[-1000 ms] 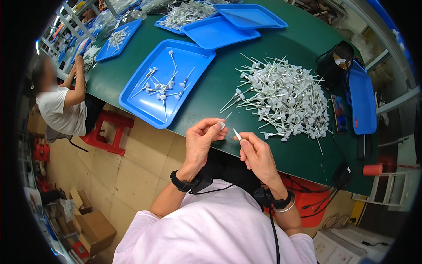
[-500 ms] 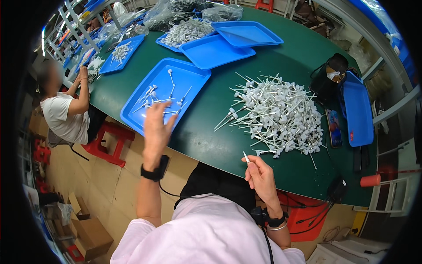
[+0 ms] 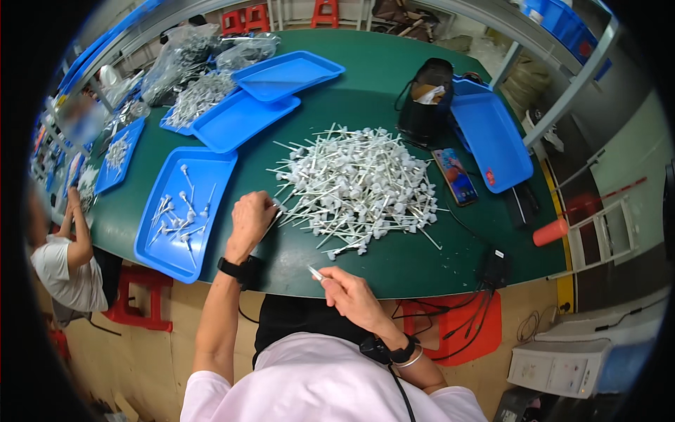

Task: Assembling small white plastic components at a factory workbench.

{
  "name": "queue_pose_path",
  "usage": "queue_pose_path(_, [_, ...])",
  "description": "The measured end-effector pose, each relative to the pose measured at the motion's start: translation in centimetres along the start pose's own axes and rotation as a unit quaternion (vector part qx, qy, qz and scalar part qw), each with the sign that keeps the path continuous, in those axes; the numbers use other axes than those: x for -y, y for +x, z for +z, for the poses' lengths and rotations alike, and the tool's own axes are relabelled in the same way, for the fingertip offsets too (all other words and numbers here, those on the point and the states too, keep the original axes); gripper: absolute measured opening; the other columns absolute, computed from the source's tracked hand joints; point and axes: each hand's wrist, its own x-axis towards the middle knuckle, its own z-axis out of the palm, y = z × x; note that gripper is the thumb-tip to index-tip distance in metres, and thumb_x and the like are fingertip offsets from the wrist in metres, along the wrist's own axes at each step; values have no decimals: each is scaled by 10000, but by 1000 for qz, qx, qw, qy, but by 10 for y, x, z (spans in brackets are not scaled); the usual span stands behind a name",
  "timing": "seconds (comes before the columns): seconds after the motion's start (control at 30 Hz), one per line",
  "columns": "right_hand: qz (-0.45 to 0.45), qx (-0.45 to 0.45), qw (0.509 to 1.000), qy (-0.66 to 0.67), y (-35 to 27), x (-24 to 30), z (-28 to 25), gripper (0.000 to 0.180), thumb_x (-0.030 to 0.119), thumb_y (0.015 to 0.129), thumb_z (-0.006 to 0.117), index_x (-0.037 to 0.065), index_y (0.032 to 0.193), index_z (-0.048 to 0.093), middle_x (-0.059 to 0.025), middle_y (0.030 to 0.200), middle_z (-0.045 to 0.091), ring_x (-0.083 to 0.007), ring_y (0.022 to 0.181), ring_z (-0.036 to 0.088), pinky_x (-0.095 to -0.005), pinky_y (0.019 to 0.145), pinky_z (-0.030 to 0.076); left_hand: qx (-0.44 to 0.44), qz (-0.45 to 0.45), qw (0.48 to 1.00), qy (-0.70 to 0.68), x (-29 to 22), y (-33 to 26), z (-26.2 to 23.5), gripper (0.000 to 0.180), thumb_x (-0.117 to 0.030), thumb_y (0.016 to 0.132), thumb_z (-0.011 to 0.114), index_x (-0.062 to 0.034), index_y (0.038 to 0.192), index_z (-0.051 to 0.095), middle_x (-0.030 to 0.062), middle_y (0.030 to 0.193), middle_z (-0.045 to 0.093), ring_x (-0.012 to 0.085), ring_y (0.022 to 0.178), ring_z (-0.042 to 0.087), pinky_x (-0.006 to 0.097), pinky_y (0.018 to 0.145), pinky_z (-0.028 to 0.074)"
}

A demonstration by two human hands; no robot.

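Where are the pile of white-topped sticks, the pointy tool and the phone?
Pile of white-topped sticks (image 3: 362,186): head view, its middle.
Pointed tool (image 3: 316,273): head view, exposed end.
Smartphone (image 3: 455,176): head view, its screen.

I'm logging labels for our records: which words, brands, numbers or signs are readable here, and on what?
None can be read with certainty.
Phone: screen details too small.
Black box with cables: small white mark, too small.
Right-hand blue tray: red mark, too small.
Pile of white stemmed pieces: no lettering visible.
Pointed tool: no lettering visible.
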Motion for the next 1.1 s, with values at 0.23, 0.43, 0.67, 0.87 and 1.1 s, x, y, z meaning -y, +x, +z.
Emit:
queue_pose_path(0.23, [-41,-61,996,-53,6,13,-12,220,132,988,531,17,1148,627,5,637,565,-52,517,472,-231,468,387,48,-84,910,-404,-33,-50,-43,75,-80,876,674,-26,928,677,51,803,705,111,666,657,224,583,490])
queue_pose_path(0.43, [-169,-83,959,-210,23,46,12,199,150,940,599,52,1112,616,-115,757,643,-273,589,629,-367,531,476,69,-86,783,-612,-30,-118,-31,210,-48,899,670,-3,1103,657,81,967,714,101,780,664,219,659,527])
queue_pose_path(0.67, [-208,-77,893,-392,29,48,39,215,145,909,625,95,1114,585,-103,711,564,-310,558,604,-414,483,455,32,-123,770,-625,-25,-136,-31,230,-40,900,663,6,1126,665,62,999,700,103,849,662,216,692,530])
queue_pose_path(0.87, [-207,-79,873,-434,31,50,45,199,159,918,615,103,1106,584,-92,693,544,-289,529,600,-397,463,453,20,-143,754,-641,-22,-141,-30,241,-31,893,675,24,1127,664,65,1008,691,86,874,630,207,728,515])
queue_pose_path(1.1, [-219,-73,876,-422,31,52,50,189,153,919,611,93,1097,588,-94,696,553,-289,531,606,-393,460,462,4,-117,761,-638,-17,-142,-28,227,-35,906,652,23,1125,665,79,1094,670,97,891,625,212,732,516])
